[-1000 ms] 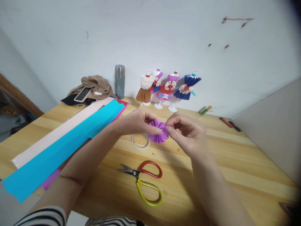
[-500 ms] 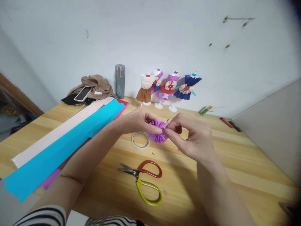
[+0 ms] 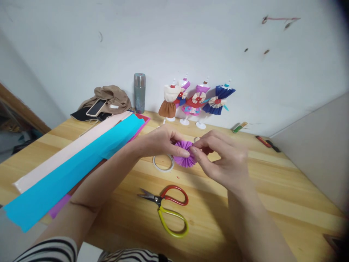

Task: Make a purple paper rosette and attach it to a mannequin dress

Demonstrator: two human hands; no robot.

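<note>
A round purple pleated paper rosette (image 3: 184,162) is held up over the table between my two hands. My left hand (image 3: 166,141) grips it from the left, thumb lying across its front and fingers behind. On the right, my right hand (image 3: 220,153) pinches the rosette's edge between thumb and forefinger. Just below and left lies a white ring of tape (image 3: 154,164) on the wood. Nearer me rest scissors (image 3: 156,200) with one red and one yellow handle, blades pointing left and slightly apart.
Long crepe paper strips, pink and blue (image 3: 73,174), lie on the left. Behind them are a brown cloth (image 3: 117,96), a phone (image 3: 96,108) and a thermos (image 3: 140,94). Several small dress forms (image 3: 201,100) in paper dresses stand by the wall. A lighter-like green object (image 3: 240,127) lies right.
My right thumb and forefinger have shifted from near the rosette's centre to its right edge. The rosette now faces me a little more fully. My left hand keeps its grip.
</note>
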